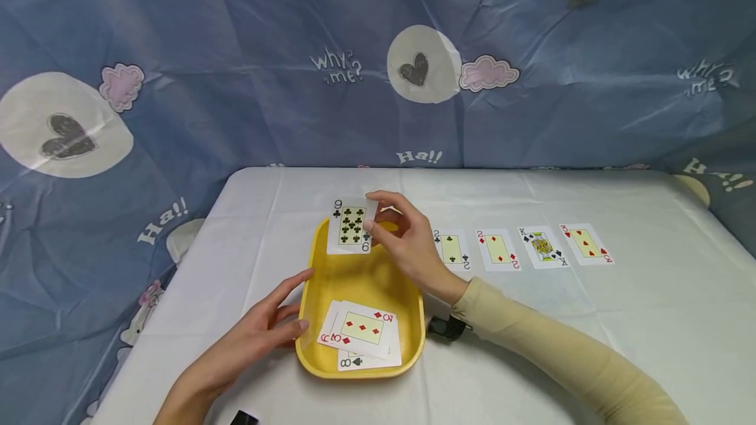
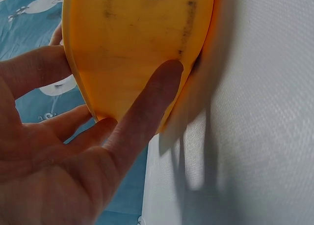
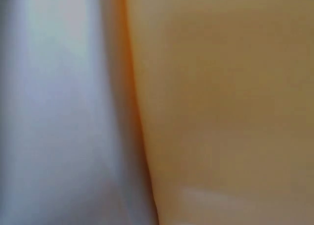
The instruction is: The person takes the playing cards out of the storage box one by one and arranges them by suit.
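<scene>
A person's right hand pinches the nine of clubs between thumb and fingers, its face toward the head camera, at the 12 o'clock end of a yellow tray. From between 8 and 9 o'clock, the left hand, fingers loosely extended, touches the tray's side. Inside, toward 6 o'clock, the three of diamonds overlaps a mostly hidden red card and the eight of spades. On the white table, from 2 o'clock toward 3, lie the two of clubs, two of diamonds, king of spades and three of hearts.
</scene>
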A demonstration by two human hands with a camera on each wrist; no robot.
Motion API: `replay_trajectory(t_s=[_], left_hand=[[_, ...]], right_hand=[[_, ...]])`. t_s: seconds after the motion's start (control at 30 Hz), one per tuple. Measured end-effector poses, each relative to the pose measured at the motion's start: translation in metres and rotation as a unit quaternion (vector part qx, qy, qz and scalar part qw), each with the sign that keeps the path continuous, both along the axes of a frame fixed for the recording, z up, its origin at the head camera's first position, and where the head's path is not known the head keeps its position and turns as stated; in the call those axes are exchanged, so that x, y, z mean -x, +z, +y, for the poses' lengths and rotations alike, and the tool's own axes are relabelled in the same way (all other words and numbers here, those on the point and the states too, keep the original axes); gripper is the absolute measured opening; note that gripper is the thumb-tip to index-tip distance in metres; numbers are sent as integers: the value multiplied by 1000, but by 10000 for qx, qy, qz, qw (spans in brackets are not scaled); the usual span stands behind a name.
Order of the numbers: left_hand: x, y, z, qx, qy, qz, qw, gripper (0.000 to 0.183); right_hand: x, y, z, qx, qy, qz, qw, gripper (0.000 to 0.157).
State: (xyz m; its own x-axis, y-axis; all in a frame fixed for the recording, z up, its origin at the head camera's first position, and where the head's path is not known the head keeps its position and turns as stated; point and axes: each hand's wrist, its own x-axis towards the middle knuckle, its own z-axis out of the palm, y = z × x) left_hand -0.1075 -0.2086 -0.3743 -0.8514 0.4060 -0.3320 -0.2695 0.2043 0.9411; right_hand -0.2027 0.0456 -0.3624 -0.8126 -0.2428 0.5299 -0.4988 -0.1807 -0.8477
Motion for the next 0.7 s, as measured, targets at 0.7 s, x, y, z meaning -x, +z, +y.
replay_trajectory(t_s=[0.7], left_hand=[[1,0,0,7,28,-9,10000,73]], right_hand=[[13,-12,69,521,-800,-307,9950,48]])
